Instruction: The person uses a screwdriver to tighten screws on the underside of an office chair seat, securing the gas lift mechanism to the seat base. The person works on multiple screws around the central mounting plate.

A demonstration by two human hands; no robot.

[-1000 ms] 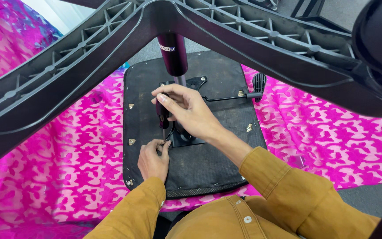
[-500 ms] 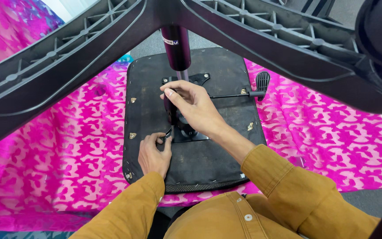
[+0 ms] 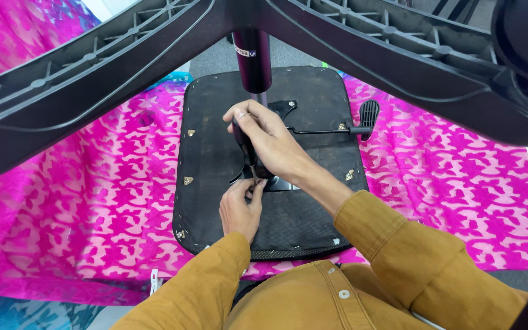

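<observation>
An office chair lies upside down, its black seat underside (image 3: pixel 313 98) facing up on a pink patterned cloth (image 3: pixel 93 201). My right hand (image 3: pixel 270 137) is closed around the dark handle of a screwdriver (image 3: pixel 244 142) that points down at the metal mounting plate (image 3: pixel 279 183). My left hand (image 3: pixel 239 205) pinches something small at the tool's tip near the plate; what it is stays hidden by the fingers. The chair's gas column (image 3: pixel 252 58) rises from the plate just beyond my right hand.
The black star-shaped chair base (image 3: pixel 80 79) spreads across the top of the view, with a castor (image 3: pixel 527 36) at upper right. A height lever with a black paddle (image 3: pixel 368 116) sticks out to the right. Brass brackets dot the seat edges.
The view has shifted slightly. My left hand has crept up closer to the screwdriver tip, and my right hand stays on the handle.
</observation>
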